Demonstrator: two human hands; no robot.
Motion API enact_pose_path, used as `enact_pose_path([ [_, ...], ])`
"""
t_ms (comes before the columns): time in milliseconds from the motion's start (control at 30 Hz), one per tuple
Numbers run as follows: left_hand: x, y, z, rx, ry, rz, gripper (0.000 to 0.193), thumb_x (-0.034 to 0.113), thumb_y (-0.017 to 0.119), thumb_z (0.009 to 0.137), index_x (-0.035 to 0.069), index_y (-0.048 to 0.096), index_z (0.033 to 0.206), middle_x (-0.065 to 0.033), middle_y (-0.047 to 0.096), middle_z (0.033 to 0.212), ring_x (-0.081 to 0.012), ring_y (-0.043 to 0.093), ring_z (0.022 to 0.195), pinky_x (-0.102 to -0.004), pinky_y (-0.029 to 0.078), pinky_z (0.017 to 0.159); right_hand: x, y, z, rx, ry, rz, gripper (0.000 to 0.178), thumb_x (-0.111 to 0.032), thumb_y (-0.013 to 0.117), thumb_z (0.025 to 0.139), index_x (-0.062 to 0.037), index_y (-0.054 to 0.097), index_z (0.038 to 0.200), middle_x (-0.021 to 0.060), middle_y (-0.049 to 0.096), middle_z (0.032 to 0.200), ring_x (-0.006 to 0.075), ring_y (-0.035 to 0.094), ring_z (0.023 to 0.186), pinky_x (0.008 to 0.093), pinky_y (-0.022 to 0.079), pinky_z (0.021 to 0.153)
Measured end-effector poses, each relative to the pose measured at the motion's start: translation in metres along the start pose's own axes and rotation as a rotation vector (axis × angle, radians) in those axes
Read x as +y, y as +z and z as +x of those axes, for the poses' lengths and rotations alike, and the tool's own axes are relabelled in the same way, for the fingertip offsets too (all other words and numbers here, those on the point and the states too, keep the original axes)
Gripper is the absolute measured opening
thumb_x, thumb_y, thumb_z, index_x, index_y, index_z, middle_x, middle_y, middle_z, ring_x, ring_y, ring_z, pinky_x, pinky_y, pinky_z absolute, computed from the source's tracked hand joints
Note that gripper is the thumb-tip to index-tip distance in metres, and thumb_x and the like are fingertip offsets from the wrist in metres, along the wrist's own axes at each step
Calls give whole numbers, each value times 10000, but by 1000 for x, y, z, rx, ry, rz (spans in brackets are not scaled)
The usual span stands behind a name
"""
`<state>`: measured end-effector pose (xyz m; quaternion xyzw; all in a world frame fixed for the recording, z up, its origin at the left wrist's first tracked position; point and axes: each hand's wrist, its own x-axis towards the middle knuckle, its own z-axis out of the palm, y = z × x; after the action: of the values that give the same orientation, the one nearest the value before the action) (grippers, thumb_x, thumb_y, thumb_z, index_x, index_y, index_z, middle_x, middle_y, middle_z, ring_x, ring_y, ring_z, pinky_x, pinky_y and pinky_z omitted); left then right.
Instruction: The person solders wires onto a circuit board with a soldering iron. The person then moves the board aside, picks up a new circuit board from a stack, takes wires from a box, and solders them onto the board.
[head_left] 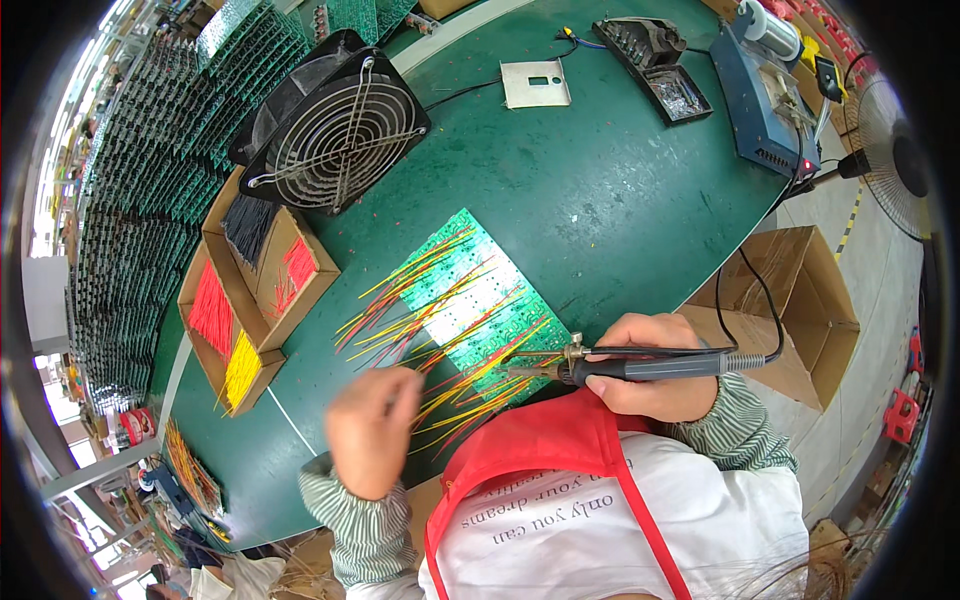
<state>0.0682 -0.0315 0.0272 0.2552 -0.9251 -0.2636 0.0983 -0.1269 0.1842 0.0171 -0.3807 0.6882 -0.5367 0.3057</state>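
My right hand (655, 370) grips a black soldering iron (645, 369) with a thin solder-feed tube fixed along it. The iron's tip is over the near right part of a green circuit board (475, 285), which lies slantwise on the table. Rows of red, black and yellow wires (470, 370) stick out from the board toward the left. My left hand (375, 430) is beside the wires' loose ends, its fingers pinched together. Whatever may be between those fingertips is too small to make out.
Cardboard trays of red, yellow and black wires (270, 335) stand at the left, below a black box fan (345, 130). Stacked circuit boards (140, 190) rise behind. A blue soldering station (765, 100) is at the far right; an open carton (790, 310) stands below the table edge.
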Motion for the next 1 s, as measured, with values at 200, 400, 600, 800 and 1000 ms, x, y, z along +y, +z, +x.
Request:
enact_pose_path([
  [200,20,9,1,-11,-3,16,112,66,697,782,8,659,870,-126,667,768,-220,639,630,-290,497,593,4,-4,-3,15,-17,-6,180,-120,724,712,-12,610,799,49,598,603,122,580,514,255,449,489],
  [400,27,37,9,-174,35,-144,103,68,693,774,-4,630,813,-118,608,731,-250,586,614,-329,455,559,2,-7,-3,35,-16,-17,186,-119,724,715,-3,613,809,56,609,622,117,587,530,248,456,499],
  [600,25,39,14,-206,41,-146,115,69,699,768,-8,617,791,-109,587,713,-236,578,605,-320,446,543,3,-7,-1,32,-6,-27,183,-113,723,709,-4,611,806,64,611,618,131,601,532,252,459,501],
  [800,23,40,15,-204,47,-151,119,70,703,764,-8,617,788,-107,581,698,-230,569,587,-320,436,525,4,-6,3,-4,29,-5,172,-111,720,706,-18,603,791,64,619,617,143,615,535,260,462,499],
  [1000,23,41,16,-212,52,-157,117,68,704,760,-8,618,784,-108,582,698,-232,573,590,-321,437,525,4,-9,3,4,-12,-31,171,-99,721,699,-18,601,789,64,614,610,149,606,519,265,459,491],
])
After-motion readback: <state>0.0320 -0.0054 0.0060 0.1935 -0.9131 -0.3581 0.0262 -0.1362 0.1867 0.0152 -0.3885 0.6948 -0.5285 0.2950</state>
